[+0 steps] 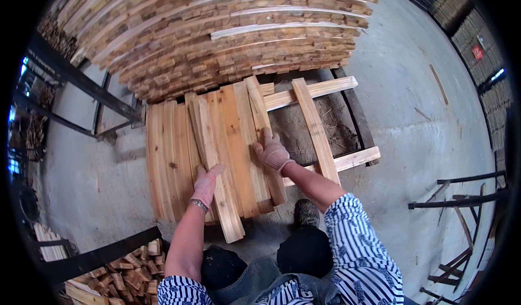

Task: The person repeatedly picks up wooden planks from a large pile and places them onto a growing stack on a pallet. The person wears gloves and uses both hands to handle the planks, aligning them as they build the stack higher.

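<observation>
Head view, as I follow it from my distant station: two gloved hands over a low bed of boards. The left hand (205, 183), a band at its wrist, lies at the left edge of the loose near board (221, 183); one digit reaches onto the upper face and the rest bend at the edge, so that I cannot tell whether they close beneath it. This board lies aslant on its neighbours, its near end projecting past theirs toward the wearer. The right hand (272, 152) rests on a second slanted board (257, 105), thumb spread toward the left edge and fingers pointing away from the wearer; I cannot tell whether it pinches the wood, the underside being hidden. Left of the hands, I note a row of boards (164, 161) laid side by side, running away from the wearer. To the right, a single board (316, 128) lies across two pale rails (359, 159), apart from the row, with a dark bar (351, 109) beyond it. Behind stands a tall layered stack of timber (233, 39), board ends facing the wearer. At lower left I see a heap of short offcuts (130, 275); at right, a dark metal stand (461, 202) on the grey floor (415, 158).
</observation>
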The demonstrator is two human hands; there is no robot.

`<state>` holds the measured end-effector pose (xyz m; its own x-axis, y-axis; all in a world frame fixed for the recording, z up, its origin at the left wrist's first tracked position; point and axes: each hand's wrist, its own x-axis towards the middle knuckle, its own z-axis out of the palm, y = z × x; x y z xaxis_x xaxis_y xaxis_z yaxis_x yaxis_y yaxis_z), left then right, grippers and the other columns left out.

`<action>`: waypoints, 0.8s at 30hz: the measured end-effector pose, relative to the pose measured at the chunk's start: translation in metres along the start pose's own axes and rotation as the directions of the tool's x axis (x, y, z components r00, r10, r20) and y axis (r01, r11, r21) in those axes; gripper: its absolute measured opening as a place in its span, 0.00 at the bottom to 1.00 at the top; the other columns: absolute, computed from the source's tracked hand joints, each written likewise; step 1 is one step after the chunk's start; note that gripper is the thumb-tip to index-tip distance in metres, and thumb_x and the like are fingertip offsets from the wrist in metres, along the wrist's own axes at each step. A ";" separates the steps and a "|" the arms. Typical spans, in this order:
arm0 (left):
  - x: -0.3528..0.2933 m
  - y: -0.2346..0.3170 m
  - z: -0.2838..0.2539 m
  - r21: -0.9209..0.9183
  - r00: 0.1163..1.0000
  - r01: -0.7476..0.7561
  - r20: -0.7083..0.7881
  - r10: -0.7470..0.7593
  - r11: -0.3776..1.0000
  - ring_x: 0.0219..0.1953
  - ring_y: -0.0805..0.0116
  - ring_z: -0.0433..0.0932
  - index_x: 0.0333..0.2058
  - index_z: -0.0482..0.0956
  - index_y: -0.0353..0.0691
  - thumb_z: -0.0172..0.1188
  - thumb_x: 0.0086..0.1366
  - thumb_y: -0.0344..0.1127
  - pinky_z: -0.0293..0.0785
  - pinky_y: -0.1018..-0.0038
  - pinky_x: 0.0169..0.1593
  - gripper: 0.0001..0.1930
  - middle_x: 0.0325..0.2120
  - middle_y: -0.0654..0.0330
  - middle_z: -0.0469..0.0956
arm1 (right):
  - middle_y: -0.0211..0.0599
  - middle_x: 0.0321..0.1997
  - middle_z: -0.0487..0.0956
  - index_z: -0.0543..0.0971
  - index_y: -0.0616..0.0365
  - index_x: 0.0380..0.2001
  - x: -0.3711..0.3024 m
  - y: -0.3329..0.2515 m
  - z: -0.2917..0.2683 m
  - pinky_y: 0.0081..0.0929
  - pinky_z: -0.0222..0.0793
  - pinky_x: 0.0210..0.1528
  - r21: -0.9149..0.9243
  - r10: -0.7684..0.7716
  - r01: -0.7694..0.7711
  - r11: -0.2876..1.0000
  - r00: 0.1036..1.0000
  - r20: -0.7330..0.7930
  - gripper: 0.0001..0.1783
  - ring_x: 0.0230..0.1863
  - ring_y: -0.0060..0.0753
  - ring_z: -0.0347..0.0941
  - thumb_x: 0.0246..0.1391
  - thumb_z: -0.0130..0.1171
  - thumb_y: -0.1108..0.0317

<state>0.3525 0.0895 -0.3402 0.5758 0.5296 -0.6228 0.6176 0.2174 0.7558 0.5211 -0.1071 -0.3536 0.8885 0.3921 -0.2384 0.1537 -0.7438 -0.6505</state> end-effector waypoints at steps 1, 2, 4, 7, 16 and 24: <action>0.000 0.000 0.000 -0.047 0.999 -0.006 0.048 0.009 0.999 0.67 0.55 0.65 0.71 0.46 0.28 0.69 0.56 0.54 0.62 0.66 0.67 0.56 0.65 0.44 0.65 | 0.63 0.58 0.69 0.61 0.52 0.62 0.005 0.008 -0.013 0.58 0.68 0.58 0.007 -0.070 0.069 0.998 0.997 0.040 0.34 0.55 0.71 0.72 0.58 0.56 0.49; 0.003 0.000 -0.004 -0.093 0.995 -0.009 0.097 0.018 0.996 0.66 0.56 0.66 0.71 0.47 0.28 0.69 0.57 0.54 0.63 0.67 0.66 0.55 0.65 0.44 0.66 | 0.63 0.58 0.69 0.61 0.53 0.62 0.018 0.014 -0.028 0.58 0.68 0.59 0.016 -0.139 0.138 0.990 0.987 0.079 0.34 0.55 0.71 0.72 0.58 0.57 0.49; 0.005 -0.010 -0.015 -0.183 0.984 0.021 0.179 0.013 0.983 0.65 0.57 0.68 0.71 0.49 0.28 0.69 0.58 0.53 0.65 0.67 0.65 0.53 0.64 0.46 0.67 | 0.59 0.57 0.71 0.65 0.55 0.60 0.021 0.012 -0.058 0.54 0.67 0.59 -0.162 -0.209 0.191 0.968 0.972 -0.103 0.34 0.57 0.66 0.71 0.57 0.60 0.49; 0.005 -0.010 -0.008 -0.155 0.999 0.013 0.052 -0.005 0.988 0.64 0.57 0.69 0.70 0.52 0.30 0.69 0.58 0.53 0.66 0.67 0.64 0.51 0.63 0.46 0.68 | 0.55 0.56 0.70 0.63 0.52 0.62 0.003 0.049 -0.116 0.45 0.67 0.58 -0.517 -0.223 -0.026 0.855 0.884 -0.412 0.42 0.59 0.56 0.66 0.49 0.69 0.48; 0.012 -0.022 -0.011 -0.193 0.994 0.010 0.108 0.011 0.981 0.62 0.57 0.70 0.72 0.47 0.32 0.71 0.56 0.50 0.67 0.66 0.63 0.55 0.62 0.46 0.69 | 0.68 0.58 0.67 0.61 0.45 0.61 0.014 0.056 -0.097 0.55 0.72 0.53 -0.189 -0.028 0.009 0.982 0.995 -0.097 0.31 0.51 0.68 0.74 0.57 0.60 0.56; -0.009 -0.001 0.001 -0.288 0.998 -0.005 0.064 0.025 0.958 0.48 0.57 0.80 0.61 0.68 0.39 0.70 0.60 0.41 0.79 0.65 0.52 0.33 0.50 0.55 0.78 | 0.62 0.60 0.69 0.60 0.53 0.66 0.029 0.033 -0.056 0.49 0.67 0.62 0.002 -0.074 0.075 0.997 0.985 0.155 0.35 0.59 0.68 0.69 0.61 0.55 0.49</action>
<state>0.3472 0.0838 -0.3357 0.6241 0.4808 -0.6159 0.4343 0.4417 0.7850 0.5763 -0.1502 -0.3421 0.7969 0.5254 -0.2982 0.2191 -0.7113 -0.6679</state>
